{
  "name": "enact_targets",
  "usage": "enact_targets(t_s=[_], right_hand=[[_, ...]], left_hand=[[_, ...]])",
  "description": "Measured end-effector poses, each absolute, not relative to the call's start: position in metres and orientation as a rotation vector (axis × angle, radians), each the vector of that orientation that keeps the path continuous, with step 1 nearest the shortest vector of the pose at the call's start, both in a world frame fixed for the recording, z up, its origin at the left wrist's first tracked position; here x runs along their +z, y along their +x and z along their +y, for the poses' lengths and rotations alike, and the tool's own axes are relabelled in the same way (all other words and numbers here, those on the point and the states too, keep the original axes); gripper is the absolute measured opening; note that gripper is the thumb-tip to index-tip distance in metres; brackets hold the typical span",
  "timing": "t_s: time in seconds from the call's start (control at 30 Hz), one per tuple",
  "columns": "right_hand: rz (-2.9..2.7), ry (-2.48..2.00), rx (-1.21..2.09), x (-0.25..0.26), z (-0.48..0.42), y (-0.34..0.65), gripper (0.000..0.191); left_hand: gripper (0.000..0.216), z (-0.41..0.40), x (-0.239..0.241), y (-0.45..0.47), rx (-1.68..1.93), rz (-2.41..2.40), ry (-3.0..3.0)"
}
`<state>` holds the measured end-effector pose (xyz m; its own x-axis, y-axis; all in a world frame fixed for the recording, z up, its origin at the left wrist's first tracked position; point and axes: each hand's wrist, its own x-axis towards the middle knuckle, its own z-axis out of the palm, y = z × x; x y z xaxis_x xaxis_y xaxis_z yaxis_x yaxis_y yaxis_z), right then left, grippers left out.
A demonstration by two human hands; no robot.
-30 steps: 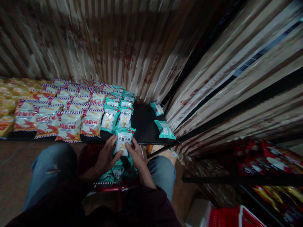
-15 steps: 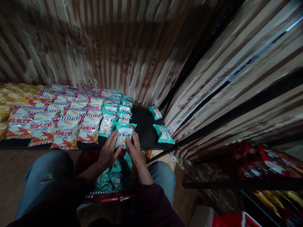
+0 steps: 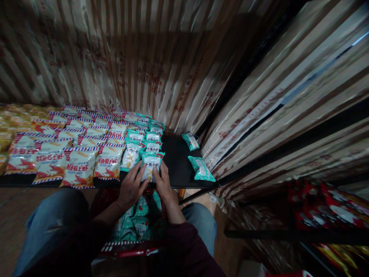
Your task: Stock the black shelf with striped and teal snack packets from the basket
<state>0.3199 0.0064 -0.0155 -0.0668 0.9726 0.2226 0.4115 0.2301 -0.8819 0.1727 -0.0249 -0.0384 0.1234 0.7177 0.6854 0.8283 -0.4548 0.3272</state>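
Both my hands are on one teal and white snack bag (image 3: 151, 164) at the front edge of the black shelf (image 3: 180, 165). My left hand (image 3: 132, 186) grips its left side, and my right hand (image 3: 163, 181) holds the right side with the thumb on the front. The bag stands upright before a row of matching teal bags (image 3: 153, 147). Another teal row (image 3: 132, 154) runs just to its left. Below my forearms, a red basket (image 3: 131, 252) between my knees holds several more teal bags (image 3: 140, 225).
Orange and white snack bags (image 3: 79, 167) fill the shelf's left part, with yellow packs (image 3: 5, 134) beyond. Two teal bags lie by the right edge, one nearer (image 3: 201, 168) and one farther (image 3: 190, 141). Striped sheeting (image 3: 161, 57) hangs behind. A lower rack (image 3: 288, 234) with red packets stands right.
The teal bag has come down and back onto the shelf edge, both hands still on it. My view has shifted slightly.
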Motion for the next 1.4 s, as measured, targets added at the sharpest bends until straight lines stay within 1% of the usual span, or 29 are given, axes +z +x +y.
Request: enact_targets(t_s=[0.13,0.37,0.43,0.5,0.67,0.93,1.2,1.4], right_hand=[[-1.543,-1.37,0.89,-0.016,0.005,0.319,0.068],[-1.571,-1.37,0.866,-0.013,0.006,0.318,0.075],[-1.556,-1.375,0.891,-0.011,0.008,0.317,0.073],[-1.57,-1.353,0.903,-0.01,0.011,0.315,0.068],[-1.608,-1.331,0.867,-0.007,0.012,0.313,0.059],[-1.6,-1.287,0.916,-0.009,0.016,0.311,0.063],[-1.666,-1.269,0.919,-0.001,0.019,0.312,0.054],[-1.601,-1.322,0.866,-0.008,0.018,0.311,0.065]], left_hand=[[0.061,-0.025,-0.042,0.173,-1.238,-1.555,-2.266],[0.059,-0.026,-0.045,0.175,-1.239,-1.559,-2.246],[0.059,-0.025,-0.046,0.175,-1.241,-1.548,-2.26],[0.059,-0.024,-0.046,0.175,-1.227,-1.536,-2.275],[0.062,-0.024,-0.046,0.175,-1.219,-1.509,-2.269],[0.069,-0.026,-0.044,0.174,-1.23,-1.471,-2.242],[0.067,-0.026,-0.047,0.175,-1.211,-1.488,-2.228],[0.07,-0.026,-0.044,0.175,-1.235,-1.484,-2.224]])
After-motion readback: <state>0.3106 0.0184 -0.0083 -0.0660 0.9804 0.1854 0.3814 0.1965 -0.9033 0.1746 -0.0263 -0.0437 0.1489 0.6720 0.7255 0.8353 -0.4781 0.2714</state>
